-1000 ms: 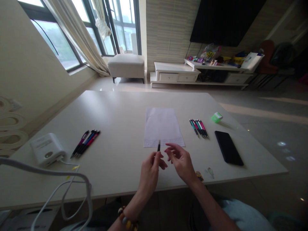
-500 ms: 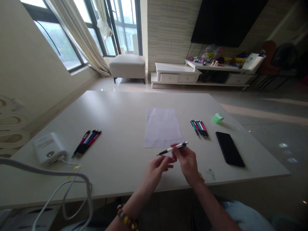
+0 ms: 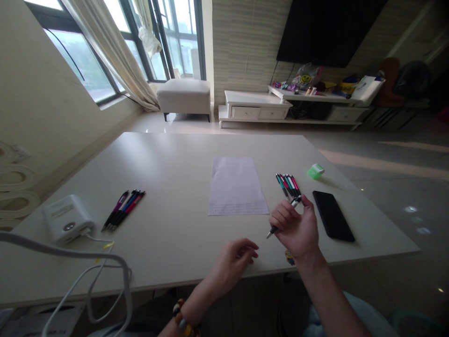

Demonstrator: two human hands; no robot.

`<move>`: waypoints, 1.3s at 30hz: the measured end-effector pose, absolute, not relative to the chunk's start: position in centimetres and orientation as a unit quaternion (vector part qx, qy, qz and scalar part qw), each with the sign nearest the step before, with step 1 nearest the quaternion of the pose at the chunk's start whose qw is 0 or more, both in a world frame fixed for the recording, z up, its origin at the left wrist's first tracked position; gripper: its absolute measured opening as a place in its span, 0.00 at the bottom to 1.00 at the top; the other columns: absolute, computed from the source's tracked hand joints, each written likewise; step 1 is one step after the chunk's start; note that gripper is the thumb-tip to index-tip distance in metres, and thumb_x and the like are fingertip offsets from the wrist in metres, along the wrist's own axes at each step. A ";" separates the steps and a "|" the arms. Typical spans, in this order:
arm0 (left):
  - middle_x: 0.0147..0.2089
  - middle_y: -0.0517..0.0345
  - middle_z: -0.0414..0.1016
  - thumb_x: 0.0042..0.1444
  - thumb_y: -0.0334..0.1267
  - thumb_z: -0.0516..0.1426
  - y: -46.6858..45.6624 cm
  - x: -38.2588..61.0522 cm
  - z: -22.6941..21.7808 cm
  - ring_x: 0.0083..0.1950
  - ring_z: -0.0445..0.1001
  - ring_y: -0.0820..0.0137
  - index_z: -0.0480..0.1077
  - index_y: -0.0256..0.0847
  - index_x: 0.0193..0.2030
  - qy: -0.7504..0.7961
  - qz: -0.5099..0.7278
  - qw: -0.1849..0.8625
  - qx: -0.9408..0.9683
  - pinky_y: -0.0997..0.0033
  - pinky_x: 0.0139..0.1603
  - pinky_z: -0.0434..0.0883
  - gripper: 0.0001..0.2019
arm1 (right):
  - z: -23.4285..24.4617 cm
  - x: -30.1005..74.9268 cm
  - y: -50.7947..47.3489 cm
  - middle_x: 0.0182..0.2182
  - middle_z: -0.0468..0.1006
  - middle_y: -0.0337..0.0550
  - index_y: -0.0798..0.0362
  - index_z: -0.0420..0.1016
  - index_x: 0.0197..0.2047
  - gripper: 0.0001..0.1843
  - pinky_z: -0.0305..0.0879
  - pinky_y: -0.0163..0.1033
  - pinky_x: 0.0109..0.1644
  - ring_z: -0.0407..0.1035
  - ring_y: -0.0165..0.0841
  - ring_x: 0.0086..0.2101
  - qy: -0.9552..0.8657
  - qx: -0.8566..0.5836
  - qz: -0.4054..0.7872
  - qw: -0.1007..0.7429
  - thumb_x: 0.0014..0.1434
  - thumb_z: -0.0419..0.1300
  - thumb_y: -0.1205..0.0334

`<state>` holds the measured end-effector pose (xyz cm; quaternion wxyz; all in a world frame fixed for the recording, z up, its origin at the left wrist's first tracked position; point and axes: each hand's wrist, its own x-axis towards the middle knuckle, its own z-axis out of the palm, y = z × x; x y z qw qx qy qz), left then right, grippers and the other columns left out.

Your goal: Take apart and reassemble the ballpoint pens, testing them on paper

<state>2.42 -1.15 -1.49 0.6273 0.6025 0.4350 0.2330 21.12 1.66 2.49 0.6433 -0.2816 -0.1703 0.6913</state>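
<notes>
Pen [image 3: 296, 201] first: it sits in your right hand [image 3: 296, 229], above the near right part of the tabletop [image 3: 168, 164]. Its dark tip pokes out below the hand toward the left, and its white end rises past the knuckles, close to a row of coloured pens [image 3: 288, 183].

Around it, from big to small:
- The tabletop is wide and pale.
- A white sheet of paper [image 3: 236, 187] lies flat at the middle.
- A white box [image 3: 66, 223] with a cable sits at the far left.
- A black phone [image 3: 332, 215] lies just right of your hand.
- A second row of pens [image 3: 123, 209] lies left of the sheet.
- A small green block [image 3: 316, 171] sits beyond the phone.

Your right fingers are curled closed around the pen's barrel. Your left hand [image 3: 235, 260] hovers low near the front edge, fingers loosely bent, holding nothing.

Judge the pen as light, stiff and smooth, so it is likely to roll or slip if you pinch it loosely. Take it mid-barrel, or nearer the tip for control.
</notes>
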 end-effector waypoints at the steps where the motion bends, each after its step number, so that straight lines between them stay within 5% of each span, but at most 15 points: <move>1: 0.37 0.49 0.77 0.59 0.40 0.50 -0.9 2.2 -1.6 0.37 0.74 0.67 0.73 0.36 0.42 0.458 0.245 0.580 0.628 0.68 0.39 0.70 0.14 | 2.4 21.2 1.7 0.15 0.45 0.30 0.50 0.47 0.18 0.24 0.45 0.35 0.19 0.39 0.26 0.17 -0.188 -0.297 0.679 0.644 0.58 0.49 0.46; 5: 0.46 0.49 0.75 0.60 0.34 0.46 -0.4 1.6 -1.8 0.48 0.72 0.63 0.72 0.40 0.46 0.513 0.243 0.345 0.748 0.61 0.49 0.68 0.15 | 2.1 21.3 1.9 0.15 0.45 0.30 0.49 0.48 0.18 0.23 0.44 0.35 0.18 0.38 0.27 0.17 -0.214 -0.332 0.650 0.649 0.57 0.49 0.46; 9: 0.65 0.47 0.60 0.61 0.33 0.47 -0.1 1.0 -2.7 0.65 0.56 0.58 0.60 0.40 0.61 0.535 0.186 0.124 0.815 0.51 0.61 0.58 0.21 | 2.1 20.9 2.3 0.13 0.49 0.29 0.50 0.58 0.20 0.16 0.44 0.33 0.17 0.40 0.24 0.14 -0.197 -0.338 0.664 0.638 0.55 0.55 0.54; 12: 0.69 0.46 0.50 0.61 0.35 0.48 0.4 0.5 -3.8 0.69 0.46 0.55 0.53 0.39 0.65 0.554 0.132 0.041 0.821 0.45 0.64 0.52 0.25 | 1.9 20.1 2.4 0.16 0.65 0.35 0.52 0.67 0.24 0.10 0.54 0.34 0.20 0.56 0.27 0.16 -0.201 -0.369 0.659 0.624 0.53 0.54 0.58; 15: 0.68 0.45 0.50 0.62 0.39 0.48 0.6 0.2 -4.6 0.69 0.46 0.52 0.53 0.36 0.65 0.557 0.091 0.019 0.825 0.41 0.63 0.51 0.25 | 1.5 19.1 2.4 0.21 0.74 0.44 0.55 0.73 0.29 0.18 0.61 0.38 0.25 0.67 0.33 0.22 -0.233 -0.400 0.663 0.589 0.55 0.49 0.52; 19: 0.67 0.45 0.55 0.63 0.39 0.46 -0.5 0.8 -4.7 0.67 0.51 0.52 0.56 0.36 0.64 0.542 0.086 0.007 0.836 0.43 0.63 0.54 0.23 | 0.5 18.1 2.3 0.17 0.73 0.42 0.57 0.74 0.33 0.23 0.59 0.35 0.22 0.65 0.31 0.18 -0.327 -0.466 0.648 0.506 0.56 0.51 0.44; 23: 0.65 0.43 0.58 0.61 0.41 0.48 -2.5 2.1 -4.9 0.66 0.55 0.53 0.59 0.37 0.63 0.501 0.094 0.006 0.860 0.47 0.61 0.58 0.23 | -0.7 17.3 2.4 0.13 0.65 0.34 0.55 0.70 0.27 0.18 0.55 0.31 0.19 0.59 0.27 0.16 -0.437 -0.536 0.522 0.499 0.54 0.57 0.47; 29: 0.66 0.43 0.57 0.59 0.41 0.50 -3.8 2.9 -5.9 0.65 0.56 0.50 0.58 0.37 0.63 0.483 0.090 0.005 0.871 0.46 0.59 0.60 0.25 | -2.2 15.4 2.6 0.19 0.70 0.38 0.54 0.70 0.25 0.16 0.59 0.33 0.25 0.63 0.29 0.22 -0.533 -0.575 0.442 0.435 0.57 0.52 0.53; 33: 0.65 0.41 0.58 0.58 0.41 0.51 -4.3 2.9 -6.1 0.65 0.56 0.49 0.59 0.36 0.63 0.470 0.078 0.019 0.879 0.44 0.58 0.60 0.26 | -2.7 14.3 3.0 0.17 0.66 0.34 0.53 0.71 0.32 0.09 0.55 0.33 0.24 0.59 0.29 0.19 -0.544 -0.602 0.363 0.458 0.54 0.49 0.64; 39: 0.62 0.41 0.62 0.58 0.45 0.51 -4.8 2.9 -5.9 0.64 0.57 0.49 0.62 0.35 0.61 0.462 0.078 0.041 0.882 0.43 0.58 0.60 0.25 | -4.3 13.1 3.9 0.15 0.65 0.35 0.51 0.62 0.18 0.11 0.54 0.35 0.28 0.58 0.29 0.20 -0.574 -0.645 0.274 0.423 0.50 0.47 0.67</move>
